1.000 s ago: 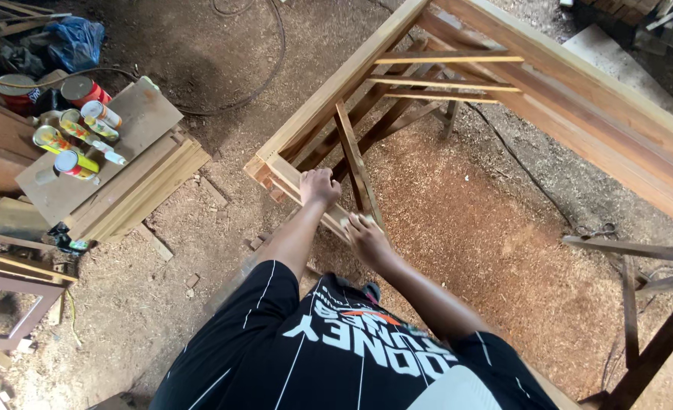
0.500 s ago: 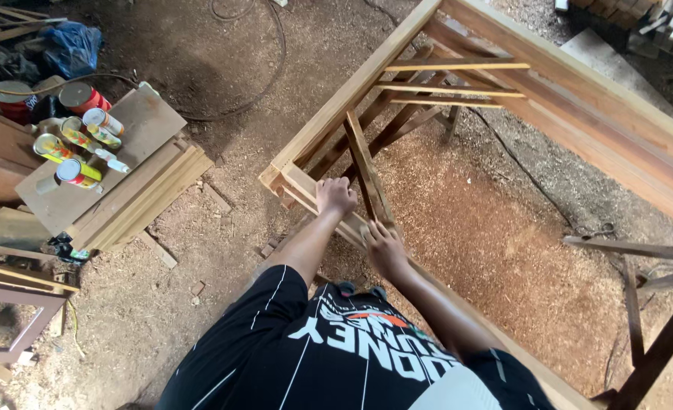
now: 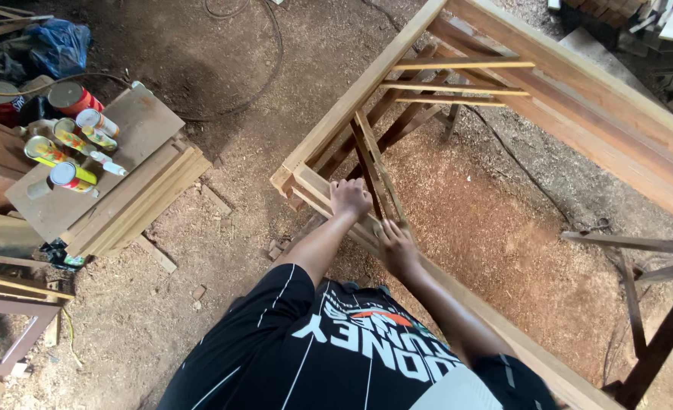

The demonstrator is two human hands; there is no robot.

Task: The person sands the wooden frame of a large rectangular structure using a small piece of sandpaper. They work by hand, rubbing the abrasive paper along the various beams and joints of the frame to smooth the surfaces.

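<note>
A dirt floor (image 3: 222, 250) strewn with reddish sawdust (image 3: 496, 228) is being looked down on in a woodworking shed. Nearest the camera, a black shirt (image 3: 329, 357) with white and orange print is being worn by the person. Both arms are being stretched forward to a long wooden frame (image 3: 579, 99) lying across the right half of the view. The right hand (image 3: 397, 243) is being laid flat, fingers spread, on the frame's near rail, just beside the foot of a thin slat (image 3: 370, 163). The left hand (image 3: 350, 199) is being curled over the end rail near the frame's near left corner; whether anything is being pinched under it cannot be told. The slat is being kept tilted inside the frame, running away from the hands towards the crossbars (image 3: 458, 80). To the left, stacked boards (image 3: 116, 190) are being used as a stand for several cans (image 3: 70, 144). Farther off, a cable (image 3: 253, 76) is lying looped on the floor beside a blue bag (image 3: 59, 45).
</note>
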